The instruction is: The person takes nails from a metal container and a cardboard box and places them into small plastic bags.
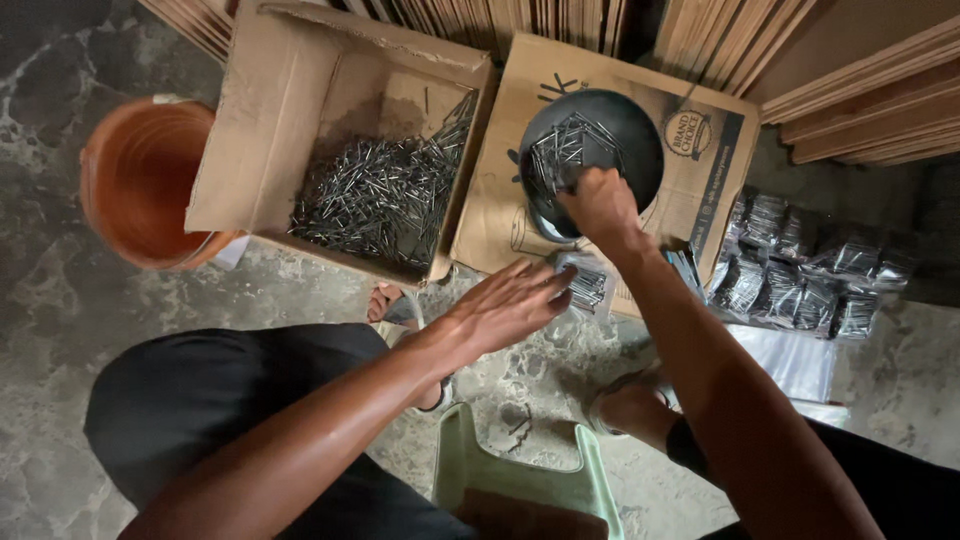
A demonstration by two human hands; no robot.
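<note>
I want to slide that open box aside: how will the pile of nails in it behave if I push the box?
The nails lie loose and crisscrossed, so they would probably shift and rattle rather than move as one. The heap looks heavy for its size, being metal. The box has soft, bent flaps, so it may sag or buckle if pushed high up.

One view only, from a camera on the person's head, looking steeply down and slightly forward at close range. The forearms enter from the bottom edge, the left hand (pixel 505 305) near centre, the right hand (pixel 600 205) just above it. The cardboard box of nails (pixel 250 130) fills the upper left of the frame, the stone floor (pixel 60 300) the left edge, stacked wooden boards (pixel 870 90) the upper right.
</note>
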